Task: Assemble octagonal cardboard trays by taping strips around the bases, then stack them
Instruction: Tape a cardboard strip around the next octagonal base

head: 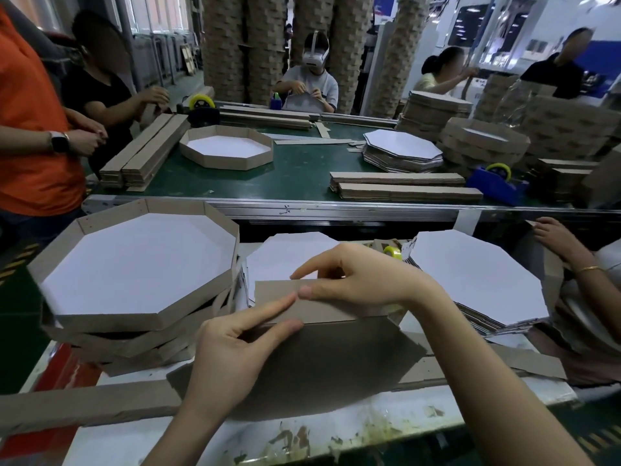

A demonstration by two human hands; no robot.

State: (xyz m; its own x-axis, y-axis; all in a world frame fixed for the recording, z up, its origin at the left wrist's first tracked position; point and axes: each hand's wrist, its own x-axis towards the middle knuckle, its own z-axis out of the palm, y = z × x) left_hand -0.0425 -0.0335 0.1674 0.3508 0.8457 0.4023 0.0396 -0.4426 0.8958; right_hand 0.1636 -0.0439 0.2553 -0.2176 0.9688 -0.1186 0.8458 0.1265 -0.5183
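Note:
A brown octagonal base [322, 368] lies brown side up on the white table in front of me. A cardboard strip [322, 306] stands along its far edge. My left hand [235, 344] pinches the strip's lower left part between thumb and fingers. My right hand [353, 277] pinches the strip's top edge from the right. To the left sits a stack of finished octagonal trays [134, 264] with white insides. A pile of flat white octagon bases [480, 277] lies to the right, another pile [282, 257] behind the strip.
A tape roll [393, 252] sits behind my right hand. Another person's hand [551, 232] rests at the far right. Loose strips [84, 403] lie at the table's left. Beyond is a green conveyor [302, 169] with a finished tray [226, 151], strip bundles, a blue tape dispenser [497, 183] and several workers.

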